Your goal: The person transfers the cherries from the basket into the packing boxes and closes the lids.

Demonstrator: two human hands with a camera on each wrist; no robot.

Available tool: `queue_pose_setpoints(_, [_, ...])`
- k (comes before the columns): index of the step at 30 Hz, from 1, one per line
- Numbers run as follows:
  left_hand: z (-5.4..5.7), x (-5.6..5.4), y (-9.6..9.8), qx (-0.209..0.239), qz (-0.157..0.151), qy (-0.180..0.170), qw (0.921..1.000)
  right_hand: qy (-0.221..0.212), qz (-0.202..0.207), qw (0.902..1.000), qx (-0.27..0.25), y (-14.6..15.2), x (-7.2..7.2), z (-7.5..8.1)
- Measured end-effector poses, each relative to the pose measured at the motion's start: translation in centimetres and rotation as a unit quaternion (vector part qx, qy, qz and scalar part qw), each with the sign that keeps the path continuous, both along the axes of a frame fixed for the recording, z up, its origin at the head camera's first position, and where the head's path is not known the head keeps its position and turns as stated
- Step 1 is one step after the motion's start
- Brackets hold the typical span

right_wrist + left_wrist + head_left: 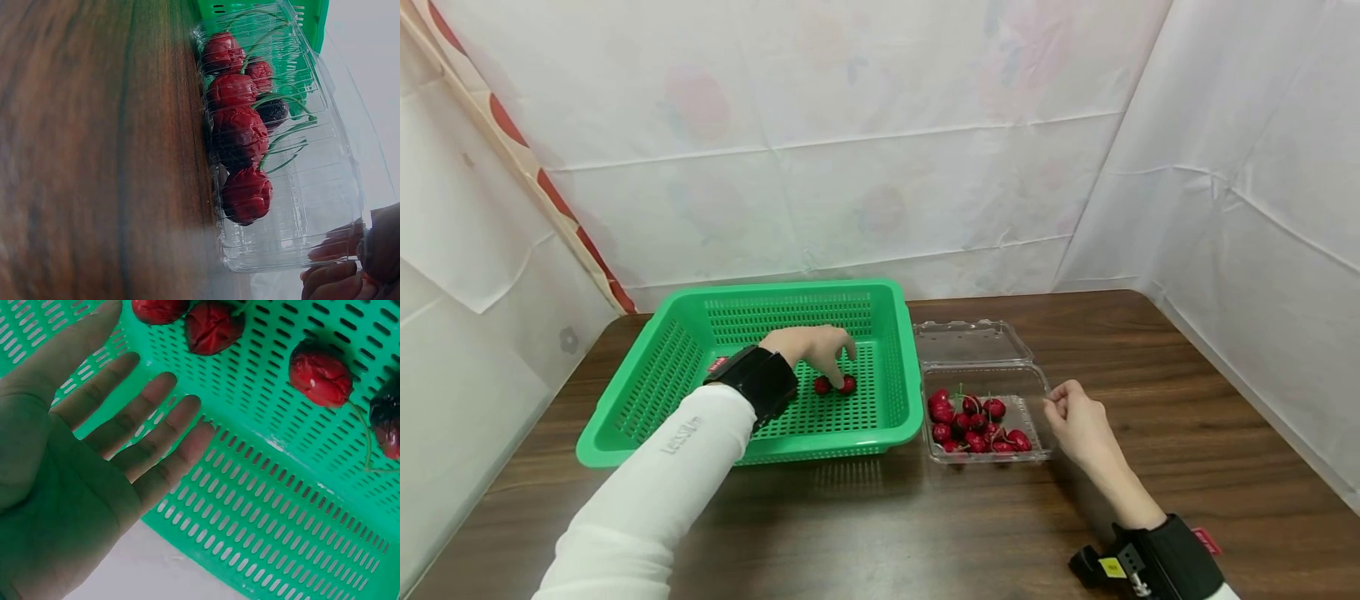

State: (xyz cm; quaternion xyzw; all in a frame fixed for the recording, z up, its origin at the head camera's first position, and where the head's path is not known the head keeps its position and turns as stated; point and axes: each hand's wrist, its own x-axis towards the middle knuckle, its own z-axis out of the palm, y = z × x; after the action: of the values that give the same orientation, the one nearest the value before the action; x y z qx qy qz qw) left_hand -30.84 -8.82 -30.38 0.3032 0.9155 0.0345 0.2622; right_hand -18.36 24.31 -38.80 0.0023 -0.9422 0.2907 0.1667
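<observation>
My left hand point(811, 343) is inside the green plastic basket point(891, 350), its fingers above two dark red cherries point(847, 385). In the left wrist view its fingers are extended with nothing between them, and several wrinkled cherries point(322, 378) lie around it on the slotted mesh. At the right, my right hand point(1078, 425) pinches the right rim of a clear plastic clamshell box point(1037, 379). Red cherries point(976, 423) with green stems fill the box's left and front part. Through the box wall, the right wrist view shows cherries point(240, 137) and curled fingers point(337, 284) at the rim.
The box's hinged lid point(970, 342) lies folded back behind it. Basket and box stand side by side on a dark wooden table point(865, 542). White sheets point(880, 167) hang along the back and both sides.
</observation>
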Motion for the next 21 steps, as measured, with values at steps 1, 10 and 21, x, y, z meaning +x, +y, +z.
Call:
queue_pose_setpoints(1, [-0.2,0.0,0.1,-0.002,0.002,-0.002,1.0000,0.001,0.000,1.0000,0.000,0.0,0.0,0.0])
queue_pose_setpoints(10, [-1.3,0.0,0.6,-0.020,0.007,-0.006,0.9998,-0.008,0.001,1.0000,-0.002,0.0,0.0,0.1])
queue_pose_setpoints(21, [-1.9,0.2,0.7,-0.036,0.013,-0.002,0.9993,-0.016,-0.002,0.9999,-0.002,0.0,0.0,0.2])
